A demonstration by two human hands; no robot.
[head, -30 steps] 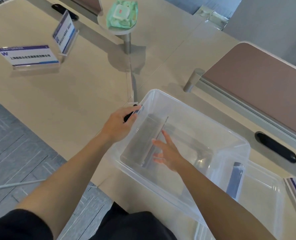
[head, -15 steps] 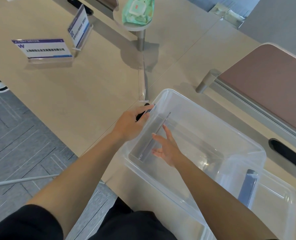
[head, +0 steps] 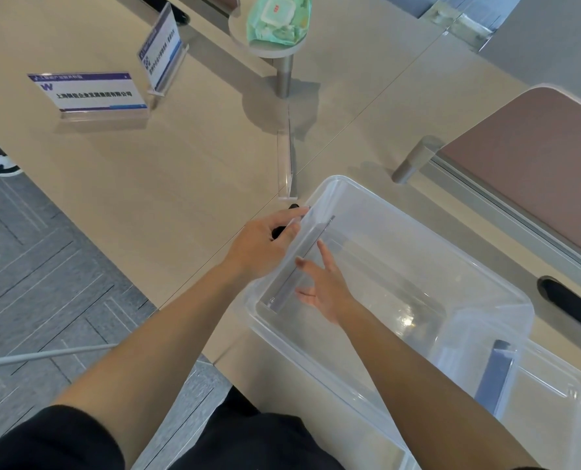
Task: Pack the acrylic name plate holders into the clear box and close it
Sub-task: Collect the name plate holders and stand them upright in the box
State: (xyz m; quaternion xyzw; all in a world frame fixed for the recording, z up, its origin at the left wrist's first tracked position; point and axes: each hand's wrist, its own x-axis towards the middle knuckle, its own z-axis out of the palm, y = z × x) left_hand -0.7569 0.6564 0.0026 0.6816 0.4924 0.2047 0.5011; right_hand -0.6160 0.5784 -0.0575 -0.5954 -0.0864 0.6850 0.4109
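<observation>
The clear box [head: 458,252] stands on the beige table in front of me. My left hand [head: 265,245] grips the box's near-left rim, thumb over the edge. My right hand [head: 326,283] is inside the box with fingers spread and straight, touching an acrylic name plate holder [head: 302,262] that leans against the left wall. Two printed name plate holders stand far left on the table, one flat-facing [head: 88,93] and one turned edgewise [head: 161,52]. An empty clear holder [head: 286,164] stands just beyond the box. Another holder [head: 494,374] sits to the right of the box.
A clear lid or tray [head: 560,418] lies at the lower right beside the box. A pack of wet wipes [head: 277,18] rests on a small round stand at the back. A brown padded panel [head: 533,164] borders the right. The table edge and grey floor [head: 44,266] lie left.
The view has shifted a little, so the table items sit further right and lower. My right hand has moved slightly toward the holder at the box's left wall. My left hand stays on the rim.
</observation>
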